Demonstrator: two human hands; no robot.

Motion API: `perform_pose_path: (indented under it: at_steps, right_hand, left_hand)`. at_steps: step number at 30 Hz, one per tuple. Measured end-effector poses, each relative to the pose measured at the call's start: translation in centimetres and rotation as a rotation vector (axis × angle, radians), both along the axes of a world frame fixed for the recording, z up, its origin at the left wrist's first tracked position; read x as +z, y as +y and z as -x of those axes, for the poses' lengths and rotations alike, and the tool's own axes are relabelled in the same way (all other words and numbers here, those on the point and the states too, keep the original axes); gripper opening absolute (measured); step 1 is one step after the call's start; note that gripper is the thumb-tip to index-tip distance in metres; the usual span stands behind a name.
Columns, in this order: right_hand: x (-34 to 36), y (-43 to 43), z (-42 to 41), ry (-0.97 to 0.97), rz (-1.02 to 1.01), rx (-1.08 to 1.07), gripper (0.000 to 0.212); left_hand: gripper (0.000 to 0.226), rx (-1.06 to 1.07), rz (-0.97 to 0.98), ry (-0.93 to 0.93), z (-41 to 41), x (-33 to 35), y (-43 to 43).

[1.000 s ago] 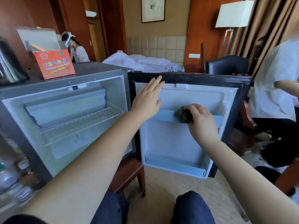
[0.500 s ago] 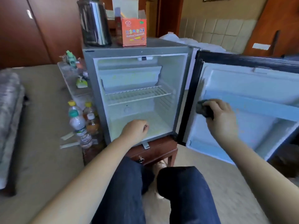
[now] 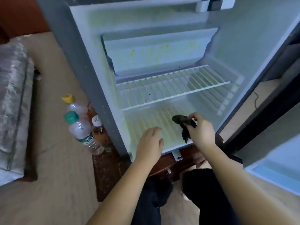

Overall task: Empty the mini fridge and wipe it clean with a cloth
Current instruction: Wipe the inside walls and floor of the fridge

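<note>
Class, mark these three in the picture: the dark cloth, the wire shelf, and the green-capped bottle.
dark cloth (image 3: 181, 120), head view, on its bunched upper part.
wire shelf (image 3: 172, 86), head view, on the middle bars.
green-capped bottle (image 3: 81, 129), head view, on its clear body below the cap.

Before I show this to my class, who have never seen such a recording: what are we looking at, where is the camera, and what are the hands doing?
There is no machine here: a person wears one wide-angle camera on the head, so you look down along their own arms. Ahead stands an open mini fridge, holding only a wire shelf; yellowish stains mark it inside. The right hand pinches a dark cloth above the fridge floor. The left hand is open and holds nothing, near that floor's front edge; whether it touches is unclear. A few bottles stand beside the fridge, on the picture's left.
</note>
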State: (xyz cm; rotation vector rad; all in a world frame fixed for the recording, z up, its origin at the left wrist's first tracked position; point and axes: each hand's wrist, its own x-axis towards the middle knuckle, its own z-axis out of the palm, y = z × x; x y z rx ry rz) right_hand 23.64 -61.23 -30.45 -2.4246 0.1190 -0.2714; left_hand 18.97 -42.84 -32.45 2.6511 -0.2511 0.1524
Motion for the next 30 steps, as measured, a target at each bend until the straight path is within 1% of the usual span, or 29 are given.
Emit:
perform_pose_path:
  at_steps: [1,4,5,6,8,10,12,16,17,19,21,22,23,26,30]
  right_hand:
    - [-0.6,0.0,-0.8,-0.008,-0.026,-0.008,0.015]
    - [-1.6,0.6,-2.0,-0.061,-0.083,-0.013,0.017]
    - [-1.7,0.9,-2.3,-0.089,-0.098,-0.005,0.017]
    - [-1.8,1.1,-2.4,-0.12,-0.1,0.012,0.017]
    - [-2.2,1.4,-2.7,-0.189,-0.058,0.06,0.018]
    - [-2.9,1.2,-2.6,-0.216,-0.001,0.095,0.02]
    - [-3.5,0.6,-2.1,-0.212,0.01,0.086,0.02]
    - [-3.4,-1.5,-1.3,-0.231,-0.026,-0.036,0.016]
    - [-3.6,-2.0,-1.1,-0.225,-0.022,-0.022,0.019]
    - [-4.3,-2.4,-0.5,-0.148,0.044,0.144,0.033]
    - [-5.7,-2.1,0.3,0.004,0.154,0.341,0.049]
    - [-6.2,-1.8,0.6,0.06,0.202,0.384,0.051]
    - [-6.7,-1.6,0.8,0.069,0.234,0.394,0.049]
    - [-7.3,-1.0,0.7,-0.029,0.282,0.349,0.036]
    - [-6.3,-0.4,-0.2,-0.078,0.393,0.317,0.021]
  left_hand:
    - [0.038,-0.024,-0.01,-0.114,-0.1,0.6,0.1]
    - [0.031,-0.16,-0.059,-0.608,0.5,2.8,0.0]
    - [0.029,-0.158,-0.058,-0.739,0.8,3.4,-0.2]
    - [0.03,-0.13,-0.054,-0.837,1.1,4.2,-0.3]
    - [0.035,-0.019,-0.075,-0.933,1.2,5.2,-0.6]
    - [0.042,0.101,-0.122,-0.915,0.8,5.2,0.0]
    - [0.048,0.198,-0.182,-0.869,0.3,5.1,0.8]
    - [0.054,0.258,-0.248,-0.862,-0.3,5.1,0.6]
    - [0.054,0.279,-0.256,-0.862,-0.5,5.3,0.5]
    - [0.054,0.322,-0.275,-0.865,-1.0,5.4,0.2]
    - [0.055,0.359,-0.297,-0.876,-1.4,5.3,-0.1]
    - [0.055,0.374,-0.303,-0.884,-1.5,5.3,-0.1]
    - [0.055,0.384,-0.302,-0.891,-1.6,5.2,-0.2]
    - [0.055,0.391,-0.268,-0.907,-1.8,5.0,-0.5]
    - [0.055,0.377,-0.24,-0.927,-1.9,4.8,-0.4]
